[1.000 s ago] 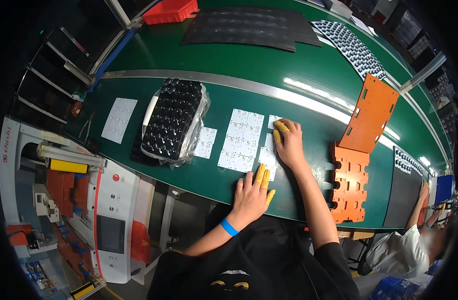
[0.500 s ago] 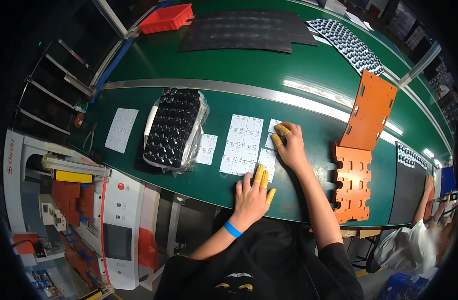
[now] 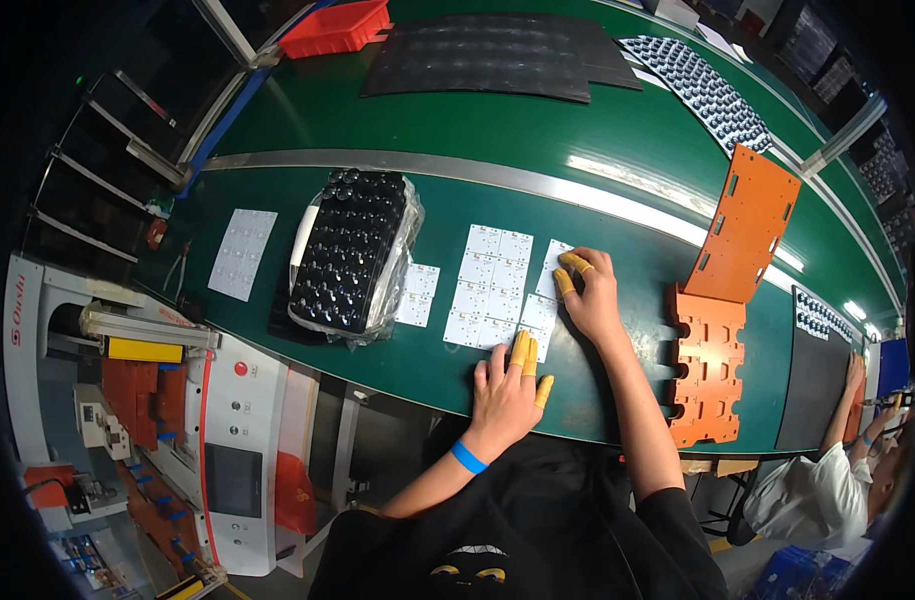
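Two rows of white circuit boards lie side by side in a block [image 3: 490, 285] on the green table. Along the block's right side stand two more boards, an upper white circuit board [image 3: 553, 268] and a lower white circuit board [image 3: 538, 318]. My right hand [image 3: 593, 300] has its yellow-capped thumb and finger bent onto the upper board's right edge. Yellow caps also cover some fingers of my left hand [image 3: 506, 398]. It lies palm down with fingers spread, and its tips touch the lower board's bottom end.
A black tray of domed parts [image 3: 348, 250] in clear plastic stands left, beside small white boards [image 3: 418, 295]. Farther left lies a white sheet [image 3: 243, 255]. An orange fixture [image 3: 708, 370] with a raised lid [image 3: 746, 225] stands right. Another person's arm [image 3: 846, 410] reaches in.
The upper board has shifted slightly under my right fingers, and sits more in line with the lower board. My left hand stays nearly in place. The whole view has shifted a little.
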Motion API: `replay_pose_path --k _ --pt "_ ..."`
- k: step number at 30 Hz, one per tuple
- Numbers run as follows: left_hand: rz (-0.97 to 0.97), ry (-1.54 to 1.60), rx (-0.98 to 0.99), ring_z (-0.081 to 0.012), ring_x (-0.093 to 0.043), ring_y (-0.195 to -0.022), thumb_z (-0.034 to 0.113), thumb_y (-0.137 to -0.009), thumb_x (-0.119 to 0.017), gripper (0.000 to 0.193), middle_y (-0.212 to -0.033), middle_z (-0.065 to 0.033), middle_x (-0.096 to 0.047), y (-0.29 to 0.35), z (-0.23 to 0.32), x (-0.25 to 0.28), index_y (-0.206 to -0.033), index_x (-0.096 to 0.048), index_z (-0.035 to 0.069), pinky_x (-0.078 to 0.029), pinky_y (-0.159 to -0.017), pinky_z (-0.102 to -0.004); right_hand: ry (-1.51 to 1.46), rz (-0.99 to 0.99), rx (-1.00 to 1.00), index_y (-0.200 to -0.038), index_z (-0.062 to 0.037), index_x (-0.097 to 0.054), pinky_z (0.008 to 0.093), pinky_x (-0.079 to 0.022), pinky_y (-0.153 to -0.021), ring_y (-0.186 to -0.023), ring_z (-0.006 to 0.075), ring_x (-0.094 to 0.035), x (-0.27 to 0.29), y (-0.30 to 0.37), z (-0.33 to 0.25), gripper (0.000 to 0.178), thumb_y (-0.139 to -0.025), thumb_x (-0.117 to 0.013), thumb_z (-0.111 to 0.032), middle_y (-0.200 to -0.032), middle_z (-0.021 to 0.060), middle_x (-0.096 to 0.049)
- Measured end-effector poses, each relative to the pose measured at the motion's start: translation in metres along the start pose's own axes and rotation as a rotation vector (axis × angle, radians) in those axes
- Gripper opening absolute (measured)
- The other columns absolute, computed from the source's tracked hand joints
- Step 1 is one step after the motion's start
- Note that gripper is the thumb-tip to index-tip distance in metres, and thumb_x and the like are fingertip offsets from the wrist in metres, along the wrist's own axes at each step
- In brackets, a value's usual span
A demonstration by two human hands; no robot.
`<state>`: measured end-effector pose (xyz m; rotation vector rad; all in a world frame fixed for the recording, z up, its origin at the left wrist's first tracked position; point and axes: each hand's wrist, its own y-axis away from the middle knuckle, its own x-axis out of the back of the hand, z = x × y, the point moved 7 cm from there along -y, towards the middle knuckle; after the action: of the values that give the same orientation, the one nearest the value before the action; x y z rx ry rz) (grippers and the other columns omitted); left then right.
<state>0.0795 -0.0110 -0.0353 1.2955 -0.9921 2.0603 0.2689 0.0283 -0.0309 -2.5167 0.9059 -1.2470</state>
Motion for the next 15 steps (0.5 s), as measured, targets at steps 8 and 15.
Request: replay_pose_path --k 8,15 --pt "0.004 0.010 -0.006 -0.0370 -0.045 -0.119 0.033 -0.090 -0.060 0.054 -0.123 -0.0180 -0.056 -0.0015 -0.0005 0.0000 -0.127 -0.056 -0.007 -0.037 -0.093 -0.0506 0.015 -0.027 0.035 -0.102 -0.0002 -0.070 0.0389 -0.047 -0.090 -0.101 0.0332 -0.056 -0.0044 -0.0051 -0.0023 0.023 -0.079 -0.070 -0.006 -0.111 0.0152 -0.062" --pt "0.007 0.003 -0.021 -0.0373 -0.045 -0.116 0.031 -0.088 -0.062 0.056 -0.131 -0.0193 -0.053 0.0001 -0.0004 -0.0011 -0.128 -0.054 -0.008 -0.035 -0.093 -0.0487 0.043 -0.032 0.048 -0.100 -0.0014 -0.071 0.0388 -0.047 -0.090 -0.101 0.0324 -0.055 -0.0069 -0.0079 -0.0043 0.023 -0.079 -0.072 -0.009 -0.110 0.0126 -0.064"
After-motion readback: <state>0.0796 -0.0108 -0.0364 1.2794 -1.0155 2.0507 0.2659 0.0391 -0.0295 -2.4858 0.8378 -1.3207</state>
